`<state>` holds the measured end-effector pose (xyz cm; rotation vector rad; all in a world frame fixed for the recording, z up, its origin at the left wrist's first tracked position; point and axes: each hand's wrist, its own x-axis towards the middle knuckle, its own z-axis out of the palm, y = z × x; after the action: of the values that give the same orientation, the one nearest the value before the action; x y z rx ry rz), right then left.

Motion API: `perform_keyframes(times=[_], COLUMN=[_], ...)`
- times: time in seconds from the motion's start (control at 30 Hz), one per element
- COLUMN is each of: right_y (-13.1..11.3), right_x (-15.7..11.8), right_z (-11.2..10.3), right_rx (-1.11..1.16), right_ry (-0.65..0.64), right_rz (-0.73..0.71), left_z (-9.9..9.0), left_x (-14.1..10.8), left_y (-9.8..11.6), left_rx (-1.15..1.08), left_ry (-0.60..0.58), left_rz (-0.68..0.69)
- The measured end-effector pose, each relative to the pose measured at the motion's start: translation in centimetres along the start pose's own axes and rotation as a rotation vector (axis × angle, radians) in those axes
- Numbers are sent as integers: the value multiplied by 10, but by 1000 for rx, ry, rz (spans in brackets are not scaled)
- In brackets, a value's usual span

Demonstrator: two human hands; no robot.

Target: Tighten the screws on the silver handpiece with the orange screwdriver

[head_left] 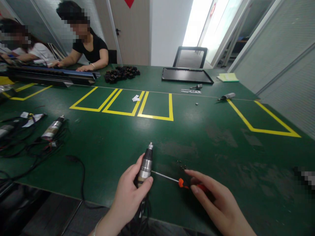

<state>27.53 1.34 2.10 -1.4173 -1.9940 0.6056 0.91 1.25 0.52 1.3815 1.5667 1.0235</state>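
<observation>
My left hand [131, 190] is wrapped round an electric screwdriver [147, 164], whose silver tip points away from me over the green table [118, 141]. My right hand [214, 196] is closed round the handle of a red and black hand screwdriver [181, 183]. Its thin metal shaft points left, and the tip is at the side of the electric screwdriver. Several small dark screws [183, 167] lie just beyond my right fingertips. Part of the red handle is hidden by my right hand.
Another electric screwdriver [52, 128] and tangled cables [31, 157] lie at left. Yellow tape [155, 117] marks the table. Farther back are black parts [121, 74], a black frame [187, 75] and a grey tool [227, 96]. Two people sit at the far left.
</observation>
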Motion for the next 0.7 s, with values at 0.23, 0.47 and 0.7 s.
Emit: perform_keyframes(times=[0.23, 0.47, 0.7], right_y=[0, 0, -1], right_x=[0, 1, 0], right_z=[0, 0, 2], right_rx=[51, 67, 132], right_ry=[73, -24, -90], right_rz=[-68, 11, 154], left_z=[-1, 0, 0], left_x=[0, 0, 0], left_y=[-1, 0, 0], left_rx=[5, 1, -13], left_ry=[-13, -13, -8], left_rz=[-1, 9, 8])
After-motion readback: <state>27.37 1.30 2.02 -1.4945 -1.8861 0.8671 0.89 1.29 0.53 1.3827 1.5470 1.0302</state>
